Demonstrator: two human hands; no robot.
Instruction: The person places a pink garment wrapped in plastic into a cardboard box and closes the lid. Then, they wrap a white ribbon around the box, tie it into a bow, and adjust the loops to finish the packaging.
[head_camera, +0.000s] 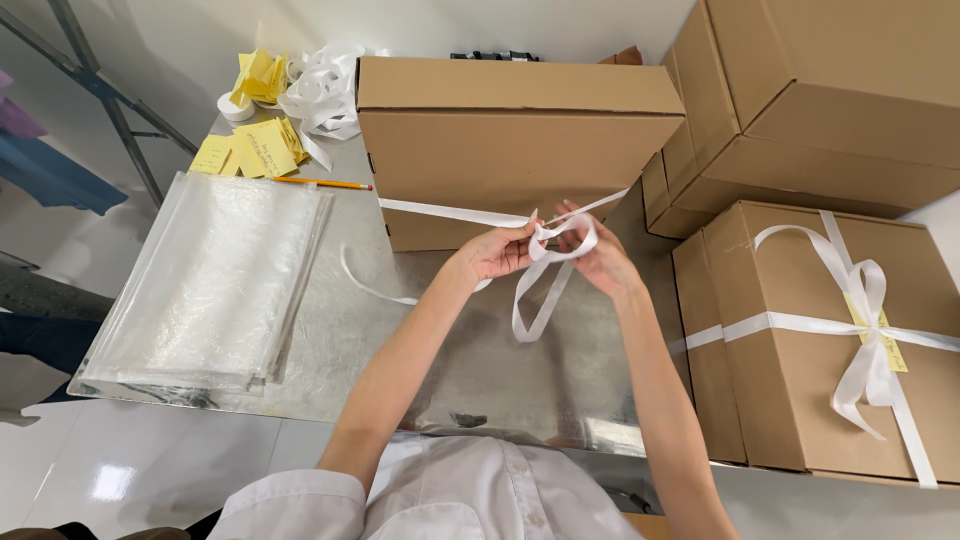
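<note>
A white ribbon (455, 213) runs along the front face of a plain cardboard box (510, 140) standing on a shiny metal table (400, 340). My left hand (497, 250) pinches the ribbon just in front of the box. My right hand (598, 255) grips a loop of the same ribbon beside it. Both hands meet at a half-formed bow, and a long loop (535, 305) hangs down from them. Another loose tail (365, 285) trails left across the table.
A stack of clear plastic bags (215, 280) lies at the left. Yellow paper slips (250, 148), a pencil (320, 183) and a heap of white ribbon (325, 90) sit at the back left. At the right are stacked cardboard boxes (800, 100), one tied with a ribbon bow (865, 300).
</note>
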